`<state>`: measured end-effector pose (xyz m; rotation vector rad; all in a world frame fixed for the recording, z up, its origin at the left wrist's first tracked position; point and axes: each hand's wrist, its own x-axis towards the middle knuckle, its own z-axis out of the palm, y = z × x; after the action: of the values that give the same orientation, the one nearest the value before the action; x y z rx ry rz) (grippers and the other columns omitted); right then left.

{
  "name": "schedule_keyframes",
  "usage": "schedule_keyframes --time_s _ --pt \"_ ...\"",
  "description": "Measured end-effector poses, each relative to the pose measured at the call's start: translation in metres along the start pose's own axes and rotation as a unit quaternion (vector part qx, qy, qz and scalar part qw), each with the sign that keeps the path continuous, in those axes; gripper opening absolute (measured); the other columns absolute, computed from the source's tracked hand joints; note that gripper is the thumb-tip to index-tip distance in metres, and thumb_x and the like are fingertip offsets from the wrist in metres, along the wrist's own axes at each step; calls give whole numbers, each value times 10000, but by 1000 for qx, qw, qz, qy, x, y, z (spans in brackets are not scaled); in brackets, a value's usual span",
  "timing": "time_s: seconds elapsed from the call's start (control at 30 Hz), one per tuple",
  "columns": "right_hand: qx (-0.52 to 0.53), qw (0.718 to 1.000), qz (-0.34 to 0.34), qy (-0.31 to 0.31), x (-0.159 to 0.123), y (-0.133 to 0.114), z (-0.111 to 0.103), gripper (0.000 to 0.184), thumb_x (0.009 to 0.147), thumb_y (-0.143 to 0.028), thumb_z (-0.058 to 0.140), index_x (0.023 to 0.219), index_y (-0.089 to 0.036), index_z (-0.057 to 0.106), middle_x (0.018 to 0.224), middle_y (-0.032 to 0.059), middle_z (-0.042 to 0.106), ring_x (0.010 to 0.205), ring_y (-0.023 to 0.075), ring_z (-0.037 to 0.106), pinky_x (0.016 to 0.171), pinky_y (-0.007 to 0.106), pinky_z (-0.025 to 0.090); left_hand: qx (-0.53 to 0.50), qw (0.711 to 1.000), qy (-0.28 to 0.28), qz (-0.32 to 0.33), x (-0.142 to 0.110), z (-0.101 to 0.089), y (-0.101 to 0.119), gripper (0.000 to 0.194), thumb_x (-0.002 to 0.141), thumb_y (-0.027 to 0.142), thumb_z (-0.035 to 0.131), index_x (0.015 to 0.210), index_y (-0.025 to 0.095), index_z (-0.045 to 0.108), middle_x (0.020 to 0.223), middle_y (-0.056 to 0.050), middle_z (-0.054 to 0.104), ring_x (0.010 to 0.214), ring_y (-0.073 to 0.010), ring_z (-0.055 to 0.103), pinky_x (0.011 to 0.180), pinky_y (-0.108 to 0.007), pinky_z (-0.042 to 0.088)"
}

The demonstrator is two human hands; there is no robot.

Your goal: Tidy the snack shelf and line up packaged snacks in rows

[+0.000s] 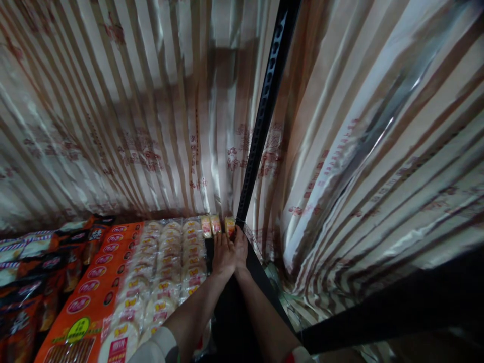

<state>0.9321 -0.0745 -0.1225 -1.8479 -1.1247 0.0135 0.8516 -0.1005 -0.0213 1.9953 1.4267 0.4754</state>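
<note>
Both of my arms reach forward onto a shelf of packaged snacks. My left hand lies with its fingers stretched toward small yellow-and-pink packets at the back of the shelf. My right hand is pressed against it, next to the foot of a black perforated upright post, with another small packet at its fingertips. Whether either hand grips a packet is hidden. Left of my hands stand rows of clear packs of round cakes.
Orange boxes lie left of the cakes, and dark red-orange bags fill the far left. Striped beige plastic sheeting hangs behind and to the right. A black shelf edge runs across the lower right.
</note>
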Motion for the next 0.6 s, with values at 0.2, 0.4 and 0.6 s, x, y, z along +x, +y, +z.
schedule_keyframes --time_s 0.2,0.4,0.6 --pt "0 1000 -12 -3 13 1 8 541 742 -220 443 1276 -134 455 1056 133 584 1026 268 526 883 407 436 2 999 -31 -36 11 0 -7 514 900 174 240 1368 4 368 1480 -148 272 1396 -187 166 1145 -291 117" --pt "16 1000 -17 -4 15 -8 9 526 750 -212 439 1274 -178 479 985 95 583 935 237 548 857 379 454 3 999 -35 -27 16 -1 -15 515 899 170 236 1380 36 364 1483 -123 270 1397 -174 153 1148 -297 100" --pt "38 999 -22 -13 13 -12 8 512 757 -193 441 1264 -186 515 1018 107 572 932 229 546 856 368 459 4 1000 -19 -18 19 2 -20 504 904 179 234 1353 24 402 1459 -149 313 1380 -198 226 1143 -326 159"
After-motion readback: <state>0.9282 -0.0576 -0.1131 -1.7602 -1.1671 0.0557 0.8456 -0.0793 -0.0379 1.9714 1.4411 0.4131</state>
